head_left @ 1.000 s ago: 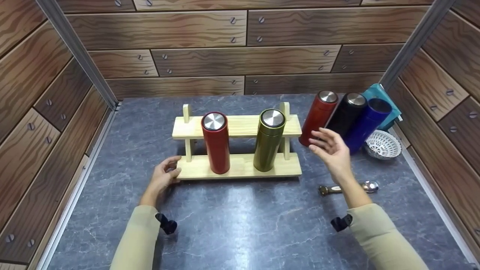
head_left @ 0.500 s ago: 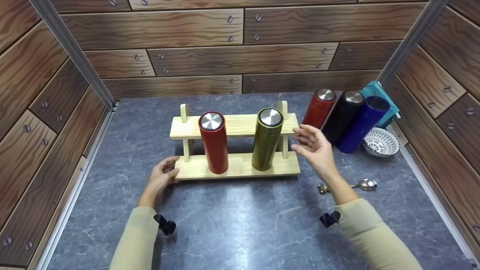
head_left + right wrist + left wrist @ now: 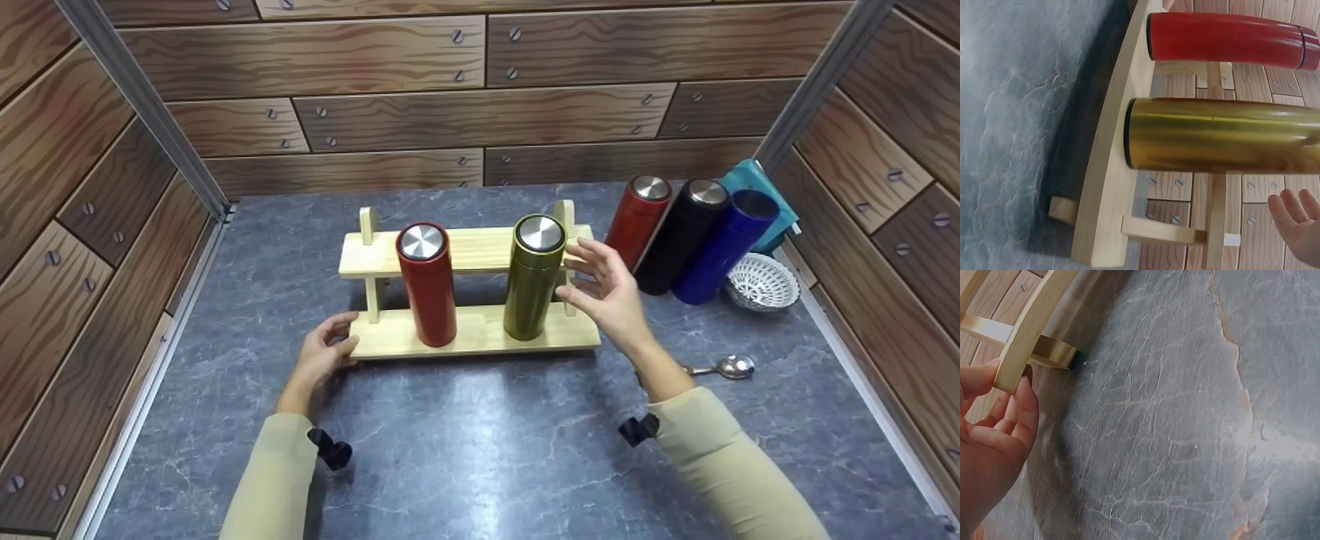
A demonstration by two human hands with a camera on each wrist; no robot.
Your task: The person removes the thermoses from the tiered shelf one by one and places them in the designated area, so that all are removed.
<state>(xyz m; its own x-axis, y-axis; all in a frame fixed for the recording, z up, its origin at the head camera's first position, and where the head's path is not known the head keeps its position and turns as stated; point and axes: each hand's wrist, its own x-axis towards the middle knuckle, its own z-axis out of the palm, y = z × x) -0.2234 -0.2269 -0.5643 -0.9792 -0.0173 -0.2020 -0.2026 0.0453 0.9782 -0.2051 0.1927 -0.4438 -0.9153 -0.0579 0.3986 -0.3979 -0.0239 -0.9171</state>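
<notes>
A two-tier wooden rack (image 3: 480,328) stands on the table. On its lower board a red thermos flask (image 3: 429,292) and an olive-gold thermos flask (image 3: 531,296) are upright. My left hand (image 3: 324,352) grips the lower board's left end; in the left wrist view the thumb and fingers of that hand (image 3: 1002,444) pinch the wood. My right hand (image 3: 611,300) is beside the gold flask on its right, fingers loosely bent and holding nothing. In the right wrist view the fingers (image 3: 1292,216) show a gap from the gold flask (image 3: 1219,135).
Right of the rack stand another red flask (image 3: 636,221), a black flask (image 3: 684,240) and a blue flask (image 3: 724,247). A teal packet (image 3: 772,214) leans behind them, beside a white woven-look bowl (image 3: 763,283). A spoon (image 3: 733,367) lies partly hidden behind my right forearm.
My right hand has moved left from in front of the standing flasks to the gold flask's side. My left hand keeps its grip on the rack, which stays in place.
</notes>
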